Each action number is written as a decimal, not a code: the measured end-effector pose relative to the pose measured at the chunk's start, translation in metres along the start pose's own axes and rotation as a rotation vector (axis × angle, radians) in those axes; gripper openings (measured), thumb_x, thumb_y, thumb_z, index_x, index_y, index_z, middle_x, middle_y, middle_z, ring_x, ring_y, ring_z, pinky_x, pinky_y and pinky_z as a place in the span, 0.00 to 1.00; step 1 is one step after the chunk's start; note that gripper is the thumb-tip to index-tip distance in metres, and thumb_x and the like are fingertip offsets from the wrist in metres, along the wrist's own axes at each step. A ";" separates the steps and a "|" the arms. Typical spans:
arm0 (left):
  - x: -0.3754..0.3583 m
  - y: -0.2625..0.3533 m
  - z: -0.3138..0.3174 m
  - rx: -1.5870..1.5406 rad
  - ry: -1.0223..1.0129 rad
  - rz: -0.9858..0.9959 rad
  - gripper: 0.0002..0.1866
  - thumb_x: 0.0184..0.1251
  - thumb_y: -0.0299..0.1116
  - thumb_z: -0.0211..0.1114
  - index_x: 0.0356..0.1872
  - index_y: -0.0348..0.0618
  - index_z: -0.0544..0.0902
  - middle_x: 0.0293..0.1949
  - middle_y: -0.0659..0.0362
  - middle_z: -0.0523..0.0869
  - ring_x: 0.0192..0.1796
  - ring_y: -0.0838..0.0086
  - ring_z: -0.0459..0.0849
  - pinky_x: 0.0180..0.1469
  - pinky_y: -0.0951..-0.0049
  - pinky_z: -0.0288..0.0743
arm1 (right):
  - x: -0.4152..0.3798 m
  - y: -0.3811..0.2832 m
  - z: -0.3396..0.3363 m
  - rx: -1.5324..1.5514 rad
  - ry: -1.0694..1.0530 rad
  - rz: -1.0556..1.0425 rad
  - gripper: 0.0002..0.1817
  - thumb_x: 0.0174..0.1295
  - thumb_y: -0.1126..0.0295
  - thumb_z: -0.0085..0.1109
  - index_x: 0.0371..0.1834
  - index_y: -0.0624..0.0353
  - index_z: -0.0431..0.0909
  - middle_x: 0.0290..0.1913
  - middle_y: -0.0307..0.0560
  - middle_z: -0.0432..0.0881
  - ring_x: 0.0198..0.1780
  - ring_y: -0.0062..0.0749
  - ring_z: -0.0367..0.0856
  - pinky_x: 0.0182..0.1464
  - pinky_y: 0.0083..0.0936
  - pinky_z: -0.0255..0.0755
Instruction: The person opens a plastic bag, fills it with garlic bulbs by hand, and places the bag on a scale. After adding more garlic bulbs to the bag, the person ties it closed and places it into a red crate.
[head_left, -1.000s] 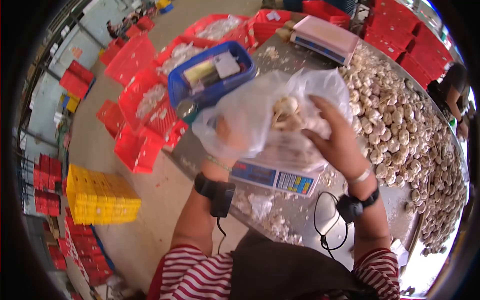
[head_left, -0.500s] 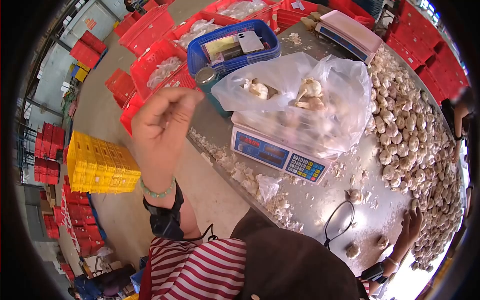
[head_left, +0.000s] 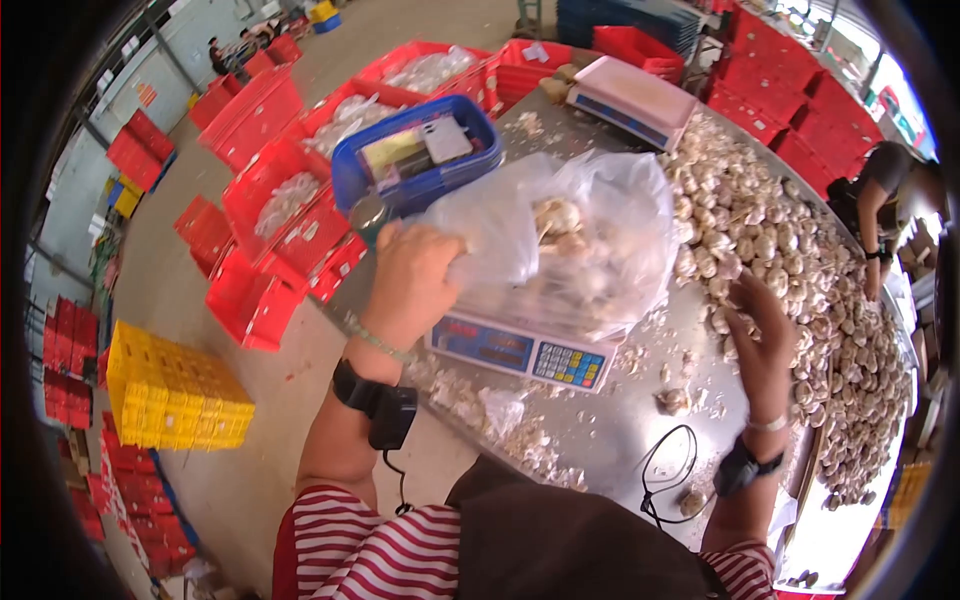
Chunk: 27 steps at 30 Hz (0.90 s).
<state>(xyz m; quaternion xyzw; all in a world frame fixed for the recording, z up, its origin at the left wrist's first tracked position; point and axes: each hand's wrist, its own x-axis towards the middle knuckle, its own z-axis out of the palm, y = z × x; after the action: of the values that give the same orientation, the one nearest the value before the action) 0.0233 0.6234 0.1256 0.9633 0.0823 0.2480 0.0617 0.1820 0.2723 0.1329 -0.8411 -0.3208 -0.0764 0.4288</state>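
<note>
A clear plastic bag (head_left: 610, 200) with garlic bulbs (head_left: 560, 225) inside sits on a digital scale (head_left: 480, 345). My left hand (head_left: 415, 275) is at the bag's left side, its fingers closed on the plastic edge. On the right, my right hand (head_left: 762, 335) hovers by the near edge of the garlic pile (head_left: 790, 240), thumb and fingers apart and slightly curled. Nothing shows clearly in its grasp. A loose garlic bulb (head_left: 674, 402) lies on the metal table (head_left: 620, 440) below the scale.
A blue basket (head_left: 345, 160) holding a phone stands behind the bag, beside a lidded bottle (head_left: 368, 212). A second scale (head_left: 635, 95) is farther back. Red crates (head_left: 255, 195) and yellow crates (head_left: 175, 390) stand left. A black cord loop (head_left: 668, 465) lies in front. Another person (head_left: 885, 190) bends over the pile.
My left hand has come down from the air onto the bag's left edge. My right hand has moved up and inward from the lower right along the pile. The view has shifted.
</note>
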 end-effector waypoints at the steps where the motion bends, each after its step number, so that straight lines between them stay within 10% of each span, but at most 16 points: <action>1: 0.003 -0.007 0.001 -0.072 -0.104 0.011 0.18 0.50 0.36 0.72 0.41 0.39 0.82 0.34 0.57 0.84 0.46 0.64 0.82 0.58 0.62 0.67 | 0.019 -0.015 0.016 -0.008 -0.033 -0.114 0.23 0.56 0.78 0.63 0.57 0.64 0.73 0.50 0.50 0.81 0.50 0.36 0.80 0.52 0.29 0.74; 5: 0.024 0.018 -0.043 -1.118 -0.064 -0.410 0.09 0.65 0.29 0.57 0.39 0.35 0.81 0.23 0.63 0.80 0.24 0.80 0.76 0.41 0.74 0.71 | 0.079 -0.039 0.090 -0.133 -0.172 -0.330 0.23 0.54 0.68 0.66 0.53 0.64 0.75 0.48 0.56 0.80 0.49 0.52 0.79 0.51 0.37 0.73; 14: 0.063 -0.007 -0.074 -1.888 -0.128 -0.190 0.18 0.71 0.37 0.53 0.48 0.29 0.78 0.14 0.69 0.65 0.19 0.84 0.64 0.27 0.80 0.61 | 0.103 0.023 0.128 -0.431 -0.532 -0.109 0.18 0.54 0.64 0.66 0.45 0.64 0.80 0.39 0.58 0.83 0.42 0.47 0.82 0.47 0.35 0.74; 16: 0.069 -0.003 -0.072 -1.871 -0.116 -0.170 0.17 0.72 0.37 0.52 0.48 0.31 0.79 0.15 0.68 0.67 0.20 0.85 0.65 0.27 0.82 0.61 | 0.094 0.023 0.113 -0.179 -0.473 0.186 0.15 0.55 0.64 0.66 0.39 0.63 0.81 0.36 0.52 0.83 0.36 0.40 0.81 0.45 0.32 0.74; 17: 0.073 0.001 -0.072 -1.854 -0.089 -0.154 0.16 0.73 0.36 0.51 0.47 0.32 0.80 0.16 0.67 0.69 0.21 0.87 0.65 0.27 0.83 0.61 | 0.080 0.034 0.109 0.499 -0.344 0.170 0.12 0.58 0.64 0.61 0.38 0.62 0.78 0.36 0.44 0.83 0.38 0.36 0.80 0.45 0.32 0.71; 21: 0.096 0.031 -0.081 -1.567 0.095 -0.096 0.18 0.73 0.39 0.53 0.48 0.32 0.80 0.26 0.67 0.76 0.25 0.88 0.67 0.25 0.87 0.58 | 0.054 -0.007 0.022 1.537 -0.200 0.008 0.11 0.60 0.64 0.56 0.42 0.55 0.73 0.26 0.33 0.68 0.33 0.26 0.71 0.51 0.30 0.65; 22: 0.100 0.039 -0.087 -1.550 0.150 -0.106 0.25 0.73 0.44 0.53 0.53 0.26 0.74 0.23 0.69 0.68 0.21 0.86 0.61 0.26 0.82 0.55 | 0.038 -0.044 -0.011 1.301 0.169 0.160 0.08 0.60 0.63 0.54 0.38 0.53 0.70 0.23 0.31 0.61 0.29 0.25 0.65 0.49 0.28 0.64; 24: 0.105 0.058 -0.100 -1.742 0.177 0.012 0.23 0.73 0.38 0.53 0.56 0.26 0.71 0.22 0.69 0.67 0.19 0.87 0.60 0.24 0.85 0.53 | 0.018 -0.059 -0.058 1.497 -0.115 0.018 0.08 0.67 0.60 0.49 0.36 0.50 0.67 0.16 0.23 0.57 0.19 0.16 0.55 0.37 0.23 0.59; 27: 0.107 0.062 -0.156 -1.841 0.154 0.366 0.20 0.71 0.29 0.51 0.58 0.24 0.68 0.19 0.69 0.66 0.15 0.87 0.59 0.20 0.85 0.50 | -0.029 -0.103 -0.103 1.318 0.371 -0.020 0.11 0.70 0.57 0.46 0.41 0.52 0.67 0.14 0.19 0.56 0.16 0.10 0.55 0.31 0.18 0.52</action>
<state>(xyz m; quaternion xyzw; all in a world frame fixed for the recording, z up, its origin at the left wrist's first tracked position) 0.0473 0.5954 0.3212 0.5146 -0.2947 0.2844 0.7533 0.1123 0.2234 0.2540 -0.3744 -0.2292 -0.0121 0.8984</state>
